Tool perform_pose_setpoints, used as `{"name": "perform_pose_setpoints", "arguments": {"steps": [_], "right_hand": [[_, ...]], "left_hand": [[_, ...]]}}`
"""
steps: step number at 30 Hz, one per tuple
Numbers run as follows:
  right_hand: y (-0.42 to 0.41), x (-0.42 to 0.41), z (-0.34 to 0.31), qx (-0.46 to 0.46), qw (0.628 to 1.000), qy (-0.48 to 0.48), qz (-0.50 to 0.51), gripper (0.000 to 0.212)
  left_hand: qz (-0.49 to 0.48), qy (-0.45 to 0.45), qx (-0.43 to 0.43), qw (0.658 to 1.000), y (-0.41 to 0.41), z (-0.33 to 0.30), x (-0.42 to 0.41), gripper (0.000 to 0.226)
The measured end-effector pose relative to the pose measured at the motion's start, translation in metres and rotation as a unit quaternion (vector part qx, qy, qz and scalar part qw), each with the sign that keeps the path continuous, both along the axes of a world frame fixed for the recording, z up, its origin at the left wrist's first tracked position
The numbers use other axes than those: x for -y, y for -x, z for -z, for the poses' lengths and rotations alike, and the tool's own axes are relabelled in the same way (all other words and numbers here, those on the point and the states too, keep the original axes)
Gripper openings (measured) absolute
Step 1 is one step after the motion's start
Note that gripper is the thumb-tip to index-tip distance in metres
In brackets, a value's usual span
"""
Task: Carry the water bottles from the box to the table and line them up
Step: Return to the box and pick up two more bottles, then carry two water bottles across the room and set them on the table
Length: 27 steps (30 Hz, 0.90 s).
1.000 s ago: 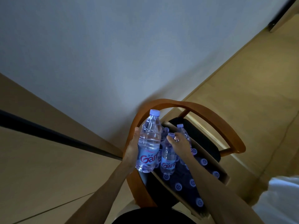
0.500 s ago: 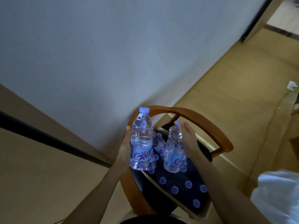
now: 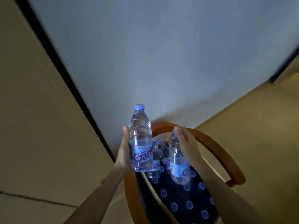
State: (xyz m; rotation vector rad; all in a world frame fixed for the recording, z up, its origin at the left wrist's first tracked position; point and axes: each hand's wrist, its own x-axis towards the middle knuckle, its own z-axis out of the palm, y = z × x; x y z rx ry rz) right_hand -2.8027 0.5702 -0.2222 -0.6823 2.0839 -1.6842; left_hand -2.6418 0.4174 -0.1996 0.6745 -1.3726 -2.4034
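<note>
My left hand (image 3: pixel 123 152) grips a clear water bottle (image 3: pixel 140 139) with a blue cap and blue label, upright and raised above the box. My right hand (image 3: pixel 186 144) grips a second bottle (image 3: pixel 178 165) by its upper part, lifted just over the box (image 3: pixel 181 201), a dark blue open box with round white logos resting on a chair. Two more bottles (image 3: pixel 157 157) stand in the box's far end between my hands. No table is in view.
The box sits on a wooden chair with a curved orange-brown backrest (image 3: pixel 215 149). A white wall (image 3: pixel 161 54) rises behind it. A beige panel with a black strip (image 3: pixel 68 75) stands to the left, and wooden floor (image 3: pixel 258 135) lies to the right.
Both hands have lifted their bottles higher out of the box; the right hand's bottle came up from among the others. The view has tilted up and swung.
</note>
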Motion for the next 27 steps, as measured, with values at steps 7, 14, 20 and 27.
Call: {"name": "perform_pose_setpoints", "arguments": {"steps": [7,14,20,27], "right_hand": [[-0.035,0.019,-0.047,0.017,0.994,0.041,-0.104,0.045],[-0.115,0.062,-0.082,-0.009,0.968,0.075,-0.239,0.055],[-0.223,0.103,-0.092,0.011,0.921,0.096,-0.378,0.055],[-0.384,0.132,-0.103,-0.009,0.856,0.095,-0.507,0.061]], "left_hand": [[-0.158,0.012,-0.046,0.986,-0.072,-0.034,-0.036,0.076],[-0.289,0.077,-0.083,0.951,-0.172,-0.072,-0.057,0.087],[-0.396,0.096,-0.089,0.909,-0.284,-0.085,-0.076,0.083],[-0.54,0.103,-0.075,0.832,-0.432,-0.092,-0.108,0.089]]}}
